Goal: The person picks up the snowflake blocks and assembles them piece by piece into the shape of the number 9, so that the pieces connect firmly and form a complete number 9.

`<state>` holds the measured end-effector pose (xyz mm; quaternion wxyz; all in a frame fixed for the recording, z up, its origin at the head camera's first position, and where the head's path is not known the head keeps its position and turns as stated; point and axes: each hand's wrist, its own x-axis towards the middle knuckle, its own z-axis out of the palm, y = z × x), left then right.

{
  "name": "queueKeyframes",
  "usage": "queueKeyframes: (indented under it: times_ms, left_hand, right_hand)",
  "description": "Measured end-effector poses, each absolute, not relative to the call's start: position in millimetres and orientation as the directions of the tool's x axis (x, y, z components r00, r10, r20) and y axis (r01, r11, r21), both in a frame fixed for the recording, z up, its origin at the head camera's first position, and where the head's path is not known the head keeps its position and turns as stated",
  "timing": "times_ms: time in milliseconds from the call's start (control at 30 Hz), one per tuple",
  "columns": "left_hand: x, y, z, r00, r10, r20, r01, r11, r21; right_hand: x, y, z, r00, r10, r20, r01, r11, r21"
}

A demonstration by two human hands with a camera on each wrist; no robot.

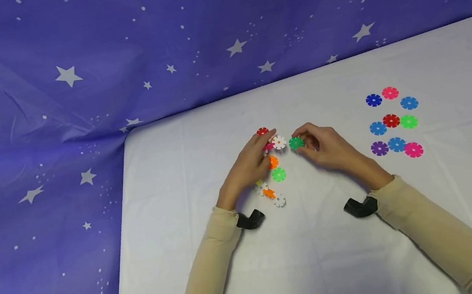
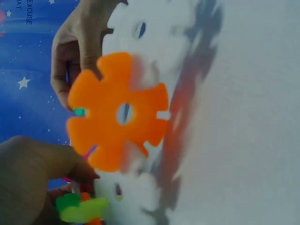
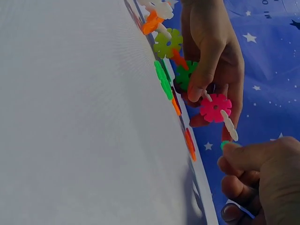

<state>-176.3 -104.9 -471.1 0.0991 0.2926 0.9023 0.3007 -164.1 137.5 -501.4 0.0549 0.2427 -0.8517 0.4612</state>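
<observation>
My left hand (image 1: 248, 163) grips a chain of slotted plastic flower discs joined edge to edge. At its far end are a pink disc (image 3: 215, 108) and a white disc (image 1: 279, 142). Toward me the chain runs through a yellow-green disc (image 3: 168, 43) to an orange disc (image 2: 117, 115) between white ones. My right hand (image 1: 327, 147) pinches a green disc (image 1: 296, 143) between thumb and fingers, just right of the white end disc. In the right wrist view the green disc is mostly covered by my thumb; whether it touches the white disc I cannot tell.
Beside the left hand lie a light green disc (image 1: 278, 174), an orange disc (image 1: 273, 162) and a red disc (image 1: 262, 131). Several loose discs, including a purple disc (image 1: 379, 148), are spread on the white tablecloth (image 1: 331, 266) at right. A starry blue curtain (image 1: 180, 36) hangs behind.
</observation>
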Motion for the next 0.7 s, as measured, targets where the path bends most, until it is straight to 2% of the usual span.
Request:
queueKeyframes:
  times_ms: [367, 700]
  left_hand:
    - [-176.2, -102.1, -475.0, -0.793, 0.608, -0.016, 0.486, 0.649, 0.586]
    - [-172.0, -98.3, -470.5, -0.806, 0.579, -0.124, 0.460, 0.744, 0.485]
  right_hand:
    - [-162.2, 137.9, -500.8, -0.843, -0.423, 0.333, -0.511, 0.433, -0.743]
    - [-161.9, 138.0, -503.5, -0.830, -0.475, 0.293, -0.518, 0.458, -0.722]
